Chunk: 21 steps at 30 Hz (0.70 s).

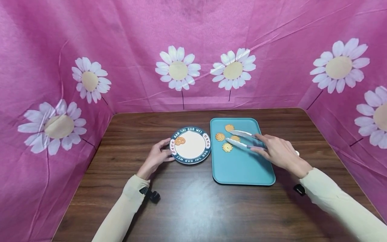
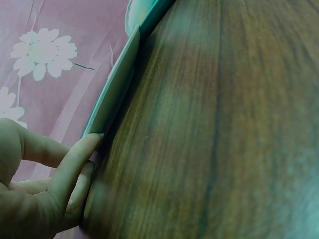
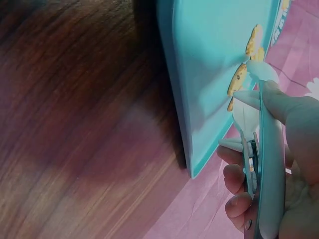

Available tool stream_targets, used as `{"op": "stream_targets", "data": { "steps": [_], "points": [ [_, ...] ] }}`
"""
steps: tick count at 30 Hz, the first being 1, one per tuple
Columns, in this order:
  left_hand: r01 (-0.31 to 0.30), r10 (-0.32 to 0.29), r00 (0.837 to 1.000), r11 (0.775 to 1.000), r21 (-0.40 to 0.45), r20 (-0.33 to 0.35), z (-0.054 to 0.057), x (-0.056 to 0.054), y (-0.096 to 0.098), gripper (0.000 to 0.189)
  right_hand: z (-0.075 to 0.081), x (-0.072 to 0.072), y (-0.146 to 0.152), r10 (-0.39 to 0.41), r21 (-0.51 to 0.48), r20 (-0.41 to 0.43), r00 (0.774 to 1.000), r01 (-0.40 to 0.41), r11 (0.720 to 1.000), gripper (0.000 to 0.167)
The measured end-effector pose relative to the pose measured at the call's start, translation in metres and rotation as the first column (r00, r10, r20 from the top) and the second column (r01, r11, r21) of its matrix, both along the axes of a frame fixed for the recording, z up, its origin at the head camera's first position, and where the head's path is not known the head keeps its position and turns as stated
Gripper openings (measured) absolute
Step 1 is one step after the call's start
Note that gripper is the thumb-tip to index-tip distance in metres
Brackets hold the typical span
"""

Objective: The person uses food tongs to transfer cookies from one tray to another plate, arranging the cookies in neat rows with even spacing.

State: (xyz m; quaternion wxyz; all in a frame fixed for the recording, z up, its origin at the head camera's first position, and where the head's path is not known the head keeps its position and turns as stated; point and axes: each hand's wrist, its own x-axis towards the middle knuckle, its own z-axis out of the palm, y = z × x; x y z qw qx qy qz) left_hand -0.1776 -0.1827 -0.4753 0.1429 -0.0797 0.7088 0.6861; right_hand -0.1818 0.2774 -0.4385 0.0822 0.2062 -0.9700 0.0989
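Note:
My left hand (image 1: 157,154) holds the left rim of a round plate (image 1: 191,160), its fingertips right at the edge in the left wrist view. The plate has a white middle and a dark blue lettered border, and a pretzel-shaped cookie (image 1: 180,140) lies on its left part. In my right hand (image 1: 279,151) is a pair of tongs (image 3: 271,164), pointing left over a teal tray (image 1: 242,171). The tips are spread, with a round cookie (image 1: 235,138) between the arms. Close by lie a swirl cookie (image 1: 220,136), a pale flower-shaped cookie (image 1: 227,147) and another round cookie (image 1: 229,127).
Plate and tray stand side by side on a brown wooden table (image 1: 187,208), nearly touching. A pink cloth (image 1: 136,40) with white daisies hangs behind the table and at both sides. Each wrist wears a small black camera (image 1: 152,195).

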Motion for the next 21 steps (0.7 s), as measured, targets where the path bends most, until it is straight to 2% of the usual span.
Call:
{"op": "stream_targets", "data": {
  "steps": [17, 21],
  "points": [
    [0.004, -0.004, 1.0, 1.0, -0.015, -0.001, -0.001, 0.0, -0.002, 0.069, 0.001, 0.013, 0.015, -0.025, 0.017, 0.047, 0.999, 0.024, 1.0, 0.067],
    [0.008, -0.008, 1.0, 1.0, -0.013, -0.006, -0.003, -0.001, -0.002, 0.069, 0.002, 0.016, 0.018, -0.024, 0.016, 0.037, 0.999, 0.024, 1.0, 0.066]
  ]
}}
